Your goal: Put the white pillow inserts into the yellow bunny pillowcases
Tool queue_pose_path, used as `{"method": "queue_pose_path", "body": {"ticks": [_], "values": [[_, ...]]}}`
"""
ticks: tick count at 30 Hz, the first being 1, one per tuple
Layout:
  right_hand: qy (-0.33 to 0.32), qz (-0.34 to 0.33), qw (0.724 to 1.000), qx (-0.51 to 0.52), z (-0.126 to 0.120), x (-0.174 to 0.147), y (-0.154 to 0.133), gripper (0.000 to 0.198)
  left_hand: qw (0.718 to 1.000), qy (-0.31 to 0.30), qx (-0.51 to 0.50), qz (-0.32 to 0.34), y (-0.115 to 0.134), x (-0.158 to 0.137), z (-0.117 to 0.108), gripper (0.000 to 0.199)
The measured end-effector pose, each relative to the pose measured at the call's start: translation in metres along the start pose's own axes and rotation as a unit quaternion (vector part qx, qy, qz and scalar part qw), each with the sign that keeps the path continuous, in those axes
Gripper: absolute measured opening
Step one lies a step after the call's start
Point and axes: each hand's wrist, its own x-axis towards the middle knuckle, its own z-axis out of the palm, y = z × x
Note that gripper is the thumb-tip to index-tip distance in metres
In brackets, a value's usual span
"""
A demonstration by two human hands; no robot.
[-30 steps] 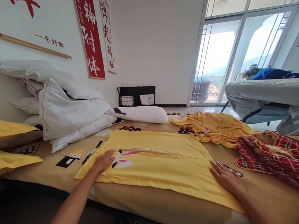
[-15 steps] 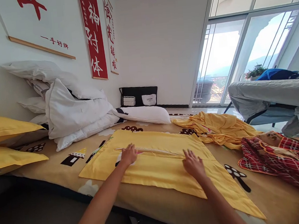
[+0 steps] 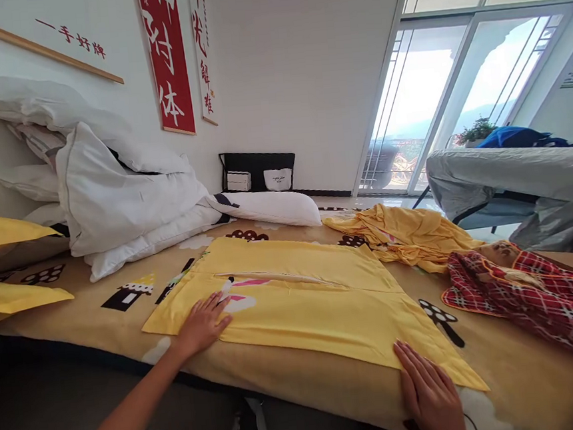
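Note:
A yellow pillowcase lies spread flat on the patterned bed cover, a narrow slit running across its middle. Pink, white and black print shows near the slit's left end. My left hand rests on the pillowcase's left part, fingers stretched out and palm down. At the near right edge, my right hand lies with its fingers extended, the tips touching the yellow cloth. Neither hand grips anything.
White pillows are heaped at the left, with yellow pillows nearer me. A crumpled yellow cloth and a red plaid cloth lie to the right. Beyond them stands a covered table.
Both hands have left the slit: the left moved left and nearer me, the right moved to the near right edge. The pillowcase's print now shows more. The view has tilted down slightly.

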Motion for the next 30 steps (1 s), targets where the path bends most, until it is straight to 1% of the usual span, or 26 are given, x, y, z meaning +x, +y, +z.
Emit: {"method": "queue_pose_path", "body": {"ticks": [1, 3, 5, 7, 8, 10, 12, 14, 16, 21, 25, 27, 28, 30], "values": [[0.029, -0.021, 0.999, -0.007, 0.001, -0.005, 0.003, 0.058, 1.0, -0.008, 0.007, -0.022, -0.013, -0.001, -0.004, 0.06], [0.053, -0.033, 0.998, -0.033, 0.004, -0.007, 0.005, 0.062, 0.997, -0.028, 0.021, -0.065, -0.033, 0.0, -0.01, 0.066], [0.041, -0.052, 0.997, -0.047, 0.005, -0.003, 0.007, 0.064, 0.995, -0.04, 0.028, -0.082, -0.045, 0.002, -0.013, 0.069], [0.019, -0.096, 0.994, -0.046, 0.002, 0.002, 0.013, 0.065, 0.997, -0.029, 0.028, -0.072, -0.051, 0.001, -0.012, 0.068], [0.009, -0.123, 0.991, -0.044, 0.0, 0.004, 0.017, 0.066, 0.997, -0.011, 0.026, -0.066, -0.052, -0.001, -0.01, 0.065], [-0.008, -0.178, 0.983, -0.037, -0.007, 0.008, 0.027, 0.067, 0.997, 0.048, 0.021, -0.059, -0.052, -0.006, -0.005, 0.059], [-0.024, -0.225, 0.974, -0.028, -0.013, 0.011, 0.036, 0.072, 0.991, 0.116, 0.012, -0.066, -0.05, -0.013, -0.001, 0.051], [-0.033, -0.255, 0.966, -0.024, -0.016, 0.013, 0.042, 0.076, 0.981, 0.176, 0.002, -0.077, -0.048, -0.018, 0.003, 0.044], [-0.027, -0.263, 0.964, -0.025, -0.017, 0.014, 0.044, 0.076, 0.973, 0.215, -0.009, -0.078, -0.047, -0.02, 0.004, 0.038], [-0.01, -0.257, 0.966, -0.03, -0.013, 0.01, 0.044, 0.074, 0.959, 0.28, -0.019, -0.047, -0.045, -0.021, 0.005, 0.032], [-0.019, -0.243, 0.969, -0.032, -0.012, 0.007, 0.042, 0.073, 0.944, 0.327, -0.013, -0.031, -0.043, -0.022, 0.005, 0.03], [-0.022, -0.235, 0.971, -0.031, -0.012, 0.006, 0.042, 0.073, 0.943, 0.331, -0.013, -0.031, -0.042, -0.023, 0.005, 0.029], [-0.024, -0.231, 0.972, -0.031, -0.012, 0.005, 0.042, 0.073, 0.946, 0.323, -0.012, -0.035, -0.041, -0.024, 0.005, 0.029], [-0.024, -0.227, 0.973, -0.034, -0.01, 0.003, 0.044, 0.072, 0.957, 0.286, -0.002, -0.043, -0.042, -0.023, 0.002, 0.03]]}}
